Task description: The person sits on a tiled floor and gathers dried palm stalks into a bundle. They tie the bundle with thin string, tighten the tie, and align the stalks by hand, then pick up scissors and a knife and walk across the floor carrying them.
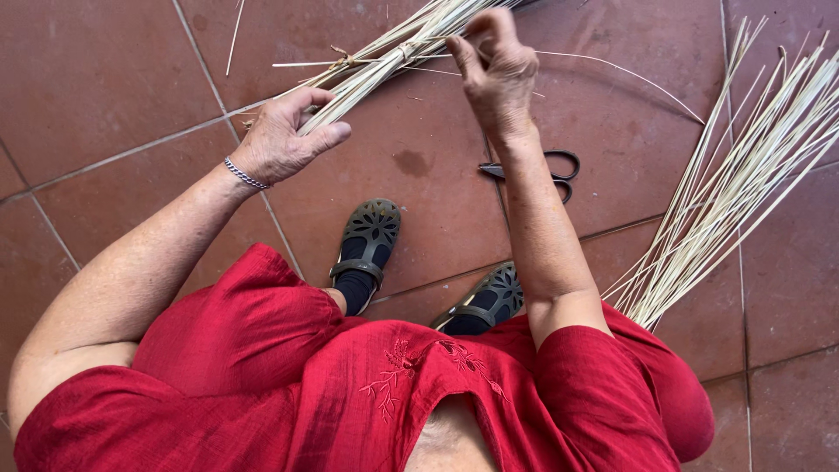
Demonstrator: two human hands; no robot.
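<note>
View from above of a seated person in a red dress, looking down past the lap to a floor of red-brown tiles [105, 79]. Both bare arms reach forward.

The left hand [284, 140], with a thin silver bracelet [244, 174] at the wrist, is curled around the lower end of a bundle of pale straw stalks [376, 61]. The thumb lies along the underside and the fingers wrap over the top, so the bundle is gripped firmly. From this hand the bundle slants up and to the right, toward the top edge of the view.

The right hand [496, 70] is raised higher and further forward. Its fingertips are pressed together at the bundle's upper part, just beside a knot of straw binding [404, 51] that ties the stalks. It seems to pinch a single thin strand [612, 70] that curves away to the right, though the exact grip is hard to make out.

On the floor beyond the right forearm lies a pair of dark scissors [551, 170], partly hidden by the arm. At the right, a loose sheaf of long pale stalks [734, 183] fans out across the tiles, well apart from both hands. Below the hands, two feet in dark cut-out shoes [367, 245] rest on the floor.
</note>
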